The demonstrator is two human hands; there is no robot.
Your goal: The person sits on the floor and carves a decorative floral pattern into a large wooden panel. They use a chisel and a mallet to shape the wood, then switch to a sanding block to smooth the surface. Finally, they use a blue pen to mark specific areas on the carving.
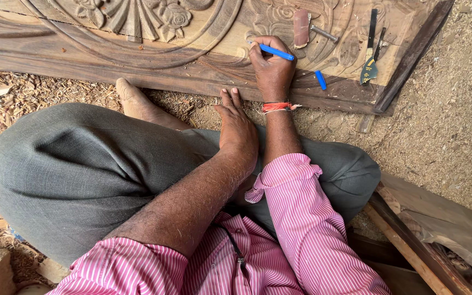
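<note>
The right hand [271,68] pinches a blue pen [275,52], tip down on the carved panel [137,49], wrist braced on its edge for steadiness. The left hand [236,123] lies flat and empty on the knee. The pen cap [320,80], mallet [301,28] and chisels [371,49] lie near.

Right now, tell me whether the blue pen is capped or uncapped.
Uncapped. The right hand holds the blue pen over the carved wooden panel, and its blue cap lies apart on the panel.

The carved wooden panel [203,60] runs past the top edge, and the right hand [271,68] hides the pen's [276,52] tip.
</note>
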